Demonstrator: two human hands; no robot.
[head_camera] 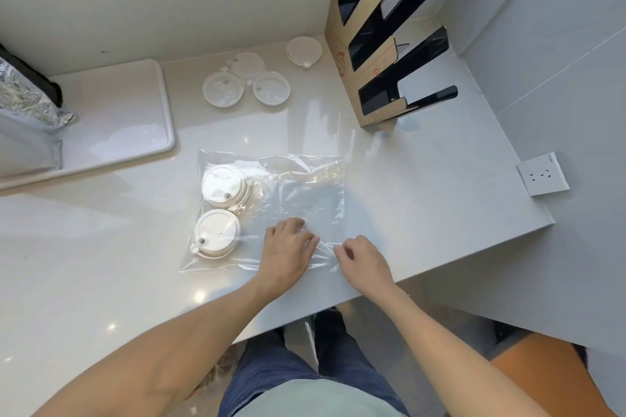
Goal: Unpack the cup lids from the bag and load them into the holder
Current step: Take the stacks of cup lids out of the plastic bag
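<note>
A clear plastic bag (305, 193) lies flat on the white counter, with two stacks of white cup lids (225, 184) (216, 234) inside at its left end. My left hand (288, 247) rests on the bag's near edge, fingers curled against the plastic. Just to its right, my right hand (360, 257) pinches the bag's near right corner. Several loose white lids (223, 90) (271, 88) (304, 50) lie at the back of the counter. The black and tan lid holder (376, 54) stands at the back right with its slots showing no lids.
A white tray (115, 125) sits at the left with a foil bag (23, 95) on it. The counter's front edge runs just below my hands. A wall socket (542, 176) is on the right wall.
</note>
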